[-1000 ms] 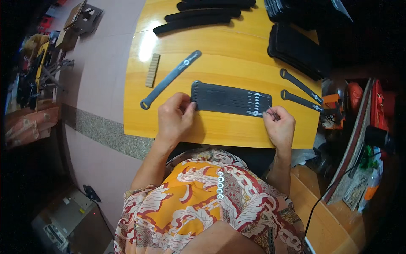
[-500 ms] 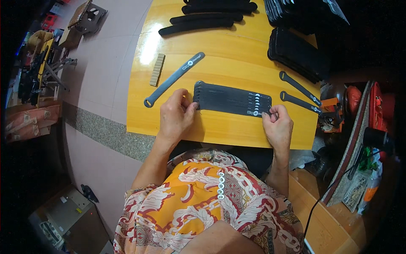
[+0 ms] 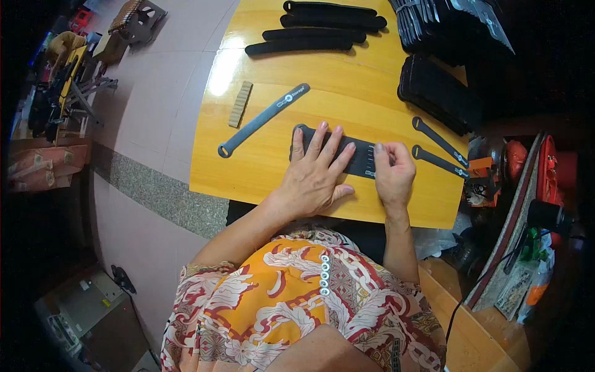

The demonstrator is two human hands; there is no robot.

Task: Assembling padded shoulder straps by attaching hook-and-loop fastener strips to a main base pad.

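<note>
A flat set of black straps (image 3: 356, 162), laid side by side with white print across the right end, lies on the yellow table. My left hand (image 3: 317, 170) rests flat on its left and middle part, fingers spread, covering much of it. My right hand (image 3: 395, 170) is closed at the right end, thumb and fingers pinching the edge there; the fingertips partly hide the grip. Left of the set lies a single dark grey strap (image 3: 263, 121) with a slotted end. Two more slotted straps, an upper one (image 3: 439, 137) and a lower one (image 3: 439, 160), lie to the right.
A small ridged tan block (image 3: 240, 104) lies on the table (image 3: 279, 193) at the left. Black strap bundles (image 3: 316, 36) lie at the far side. Black stacks, one lower (image 3: 434, 93) and one higher (image 3: 452, 28), stand at the far right. Shelf clutter (image 3: 527, 266) sits beyond the right edge.
My left hand has moved from the left end of the strap set to lie flat over it. My right hand has shifted up along the right end. The view has moved slightly.
</note>
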